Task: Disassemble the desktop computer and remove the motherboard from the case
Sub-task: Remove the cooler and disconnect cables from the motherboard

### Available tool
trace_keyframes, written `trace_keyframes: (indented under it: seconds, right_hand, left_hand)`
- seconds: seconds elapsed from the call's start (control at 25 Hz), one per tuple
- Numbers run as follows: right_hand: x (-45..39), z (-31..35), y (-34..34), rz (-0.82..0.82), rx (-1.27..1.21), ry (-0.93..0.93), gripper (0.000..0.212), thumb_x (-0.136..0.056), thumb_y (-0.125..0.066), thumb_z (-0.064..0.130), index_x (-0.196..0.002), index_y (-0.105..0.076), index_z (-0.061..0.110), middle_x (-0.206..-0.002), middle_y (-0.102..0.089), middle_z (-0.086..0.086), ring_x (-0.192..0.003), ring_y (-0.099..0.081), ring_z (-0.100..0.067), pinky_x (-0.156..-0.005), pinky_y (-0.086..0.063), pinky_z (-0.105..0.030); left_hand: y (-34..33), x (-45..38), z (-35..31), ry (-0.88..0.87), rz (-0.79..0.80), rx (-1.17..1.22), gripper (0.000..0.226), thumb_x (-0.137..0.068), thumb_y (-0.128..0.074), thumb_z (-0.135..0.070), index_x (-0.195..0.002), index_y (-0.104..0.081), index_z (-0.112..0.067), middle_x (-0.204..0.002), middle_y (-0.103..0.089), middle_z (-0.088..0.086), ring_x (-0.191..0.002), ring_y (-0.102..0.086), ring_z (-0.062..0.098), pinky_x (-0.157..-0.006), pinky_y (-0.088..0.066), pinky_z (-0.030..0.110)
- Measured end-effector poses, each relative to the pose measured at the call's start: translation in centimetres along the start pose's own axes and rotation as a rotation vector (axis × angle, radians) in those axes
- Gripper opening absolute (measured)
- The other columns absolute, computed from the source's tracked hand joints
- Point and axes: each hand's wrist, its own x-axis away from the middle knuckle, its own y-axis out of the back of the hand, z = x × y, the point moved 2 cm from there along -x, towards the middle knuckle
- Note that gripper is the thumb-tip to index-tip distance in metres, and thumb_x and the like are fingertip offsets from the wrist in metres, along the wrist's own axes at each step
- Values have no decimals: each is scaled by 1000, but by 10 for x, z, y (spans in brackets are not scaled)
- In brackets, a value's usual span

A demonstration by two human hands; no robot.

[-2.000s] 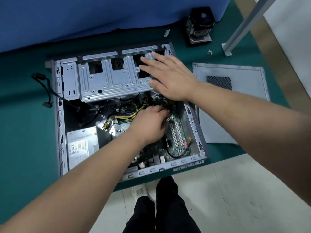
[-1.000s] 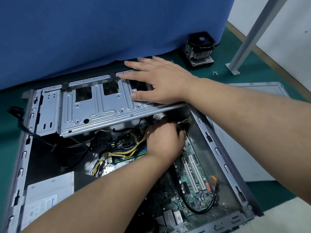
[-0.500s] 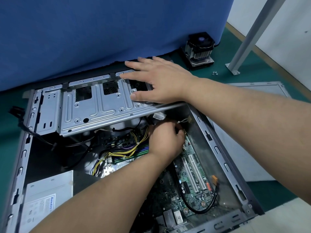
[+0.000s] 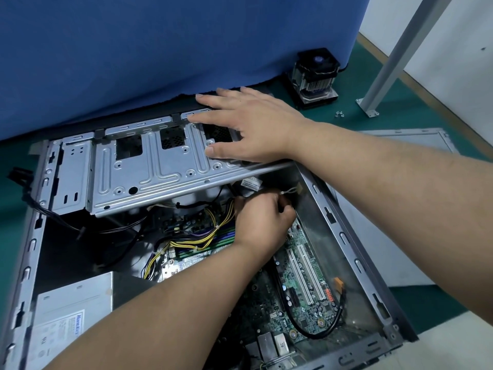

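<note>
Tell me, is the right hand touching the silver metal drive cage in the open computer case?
Touching. The head view shows the right hand lying flat on the silver metal drive cage, with fingers and thumb spread across its top plate.

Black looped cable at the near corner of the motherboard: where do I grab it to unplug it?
Probably at its orange plug, not the loop. The black cable arcs free over the motherboard, so pulling mid-loop would only strain it. Come from above on the case wall side, where the plug stands clear; pinch its sides and pull straight up.

Right hand (image 4: 256, 129) flat on drive cage (image 4: 149, 166); left hand (image 4: 262, 222) curled over motherboard (image 4: 301, 284) wiring
</note>
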Motion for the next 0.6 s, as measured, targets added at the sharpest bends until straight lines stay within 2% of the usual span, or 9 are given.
trace_keyframes:
  seconds: [0.16, 0.28, 0.36, 0.48, 0.6]
  right_hand:
    - [0, 0, 1, 6, 7, -3, 68, -92, -32, 79, -155, -25, 53, -169, -13, 17, -157, -13, -17, -127, -8, -44]
    - [1, 0, 1, 1, 7, -1, 68, -92, -34, 78, -155, -26, 53, -169, -14, 17, -157, -13, -17, -127, -9, -44]
    - [0, 0, 0, -2, 7, -3, 68, -92, -34, 78, -155, -27, 53, -169, -14, 17, -157, -13, -17, -127, -8, -44]
    - [0, -1, 0, -5, 10, -2, 68, -92, -34, 78, -155, -26, 53, -169, -14, 17, -157, -14, -17, -127, -9, -44]
    - [-1, -1, -1, -4, 10, -3, 68, -92, -33, 78, -155, -26, 53, -169, -14, 17, -157, -14, -17, -127, -9, -44]
  left_hand:
    - [2, 0, 2, -11, 16, -7, 25, -88, -62, -33, -66, -56, -21, -62, -62, -6, -68, -63, 19, -62, -42, 30]
    - [5, -2, 3, -12, 18, -22, 24, -88, -61, -35, -69, -58, -20, -62, -63, -5, -67, -63, 19, -59, -41, 29]
    - [3, -3, 2, -2, 23, -12, 26, -89, -62, -35, -68, -58, -20, -63, -64, -2, -67, -64, 22, -59, -45, 31]
    - [2, -1, 0, 17, 25, 14, 26, -91, -62, -36, -77, -66, -14, -71, -69, 5, -75, -67, 29, -66, -54, 36]
    - [1, -1, 0, 25, 11, 23, 27, -92, -62, -36, -81, -67, -11, -75, -71, 8, -79, -67, 32, -70, -55, 38]
